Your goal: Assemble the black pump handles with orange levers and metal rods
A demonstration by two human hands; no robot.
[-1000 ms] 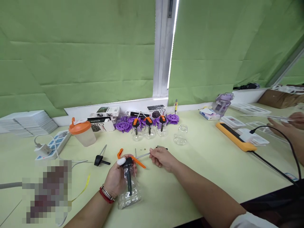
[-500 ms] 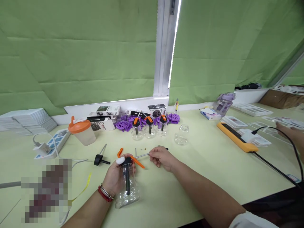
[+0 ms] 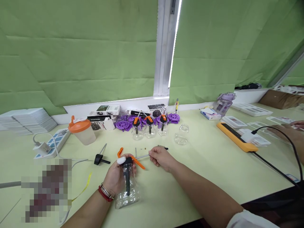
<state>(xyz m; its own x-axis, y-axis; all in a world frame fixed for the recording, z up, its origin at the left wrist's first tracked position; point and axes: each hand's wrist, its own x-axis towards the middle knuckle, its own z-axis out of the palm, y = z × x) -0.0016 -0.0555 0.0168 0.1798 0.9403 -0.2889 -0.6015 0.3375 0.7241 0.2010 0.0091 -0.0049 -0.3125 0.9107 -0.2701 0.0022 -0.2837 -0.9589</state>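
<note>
Clear bottle [image 3: 130,190] with black top: near front edge of worktop [image 3: 201,190], gripped by left hand [image 3: 115,179], fingers wrapped at its neck. Left to right: black cap with metal tube [image 3: 98,159], lying farther from that edge; orange lever piece [image 3: 139,162] at the bottle top; thin metal rod [image 3: 142,155], reaching from top to right hand [image 3: 161,158], which pinches its end; dark spring [image 3: 161,146] beyond that hand; clear jar [image 3: 181,139] nearer back edge.

Assembly workshop, likely: long worktable [image 3: 209,180], row of identical bottles [image 3: 149,132], co-worker's hand [image 3: 280,130].
</note>
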